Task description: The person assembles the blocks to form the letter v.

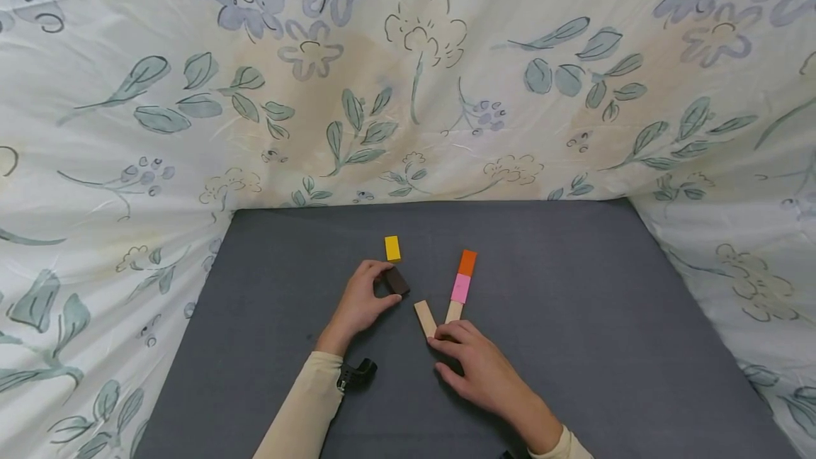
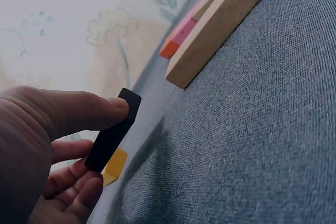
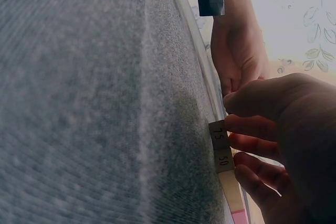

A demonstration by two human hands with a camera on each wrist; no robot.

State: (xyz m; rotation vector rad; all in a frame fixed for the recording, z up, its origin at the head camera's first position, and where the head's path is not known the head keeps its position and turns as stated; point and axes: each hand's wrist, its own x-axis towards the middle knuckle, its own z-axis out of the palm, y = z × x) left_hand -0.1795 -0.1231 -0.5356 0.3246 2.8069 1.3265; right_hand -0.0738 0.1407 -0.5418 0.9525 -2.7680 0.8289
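Note:
My left hand (image 1: 361, 299) pinches a dark brown block (image 1: 397, 281) between thumb and fingers. In the left wrist view that block (image 2: 113, 135) is tilted, with a shadow on the cloth beside it. My right hand (image 1: 478, 363) has its fingertips at the near ends of two plain wooden blocks, a left one (image 1: 425, 319) and a right one (image 1: 454, 312), its thumb apart from them. Those ends meet in a V and read 75 (image 3: 218, 134) and 50 (image 3: 224, 161) in the right wrist view. A pink block (image 1: 460, 289) and an orange block (image 1: 468, 263) continue the right one in line.
Just beyond the dark block lies a yellow block (image 1: 392, 248). Dark grey cloth (image 1: 574, 317) covers the table, and a flower-printed curtain (image 1: 414, 91) hangs at the back and along both sides.

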